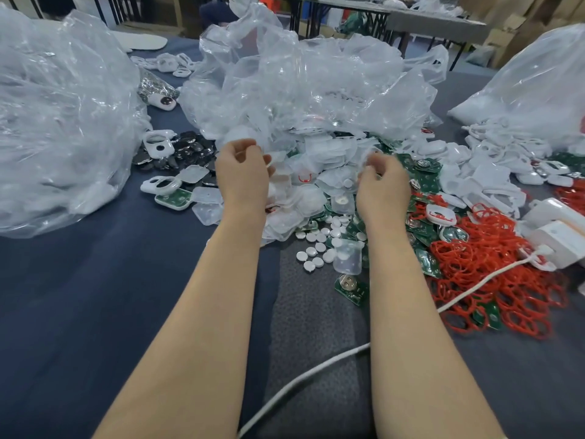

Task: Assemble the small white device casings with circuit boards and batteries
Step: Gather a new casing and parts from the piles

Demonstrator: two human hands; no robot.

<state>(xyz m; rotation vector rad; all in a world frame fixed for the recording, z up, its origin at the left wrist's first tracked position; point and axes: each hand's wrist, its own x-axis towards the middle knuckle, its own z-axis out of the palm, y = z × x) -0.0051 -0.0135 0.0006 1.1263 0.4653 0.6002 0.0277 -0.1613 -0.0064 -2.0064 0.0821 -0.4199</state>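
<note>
Left hand [242,174] and right hand [383,186] side by side at frame centre, fingers curled inward, grip unclear.

A heap of translucent, rounded-square casing shells [316,188] lies on the desk. Just in front of the heap, small white round discs [316,248] lie scattered flat, and nearer still a single green circuit board [351,288] lies face up, showing a round metal contact. Right of the heap, more green boards [424,231] are piled loosely. Left of it lie a white casing frame [160,184] with a ring opening, a white casing [174,198] holding a green board, and dark shiny coin-shaped pieces [183,152].
</note>
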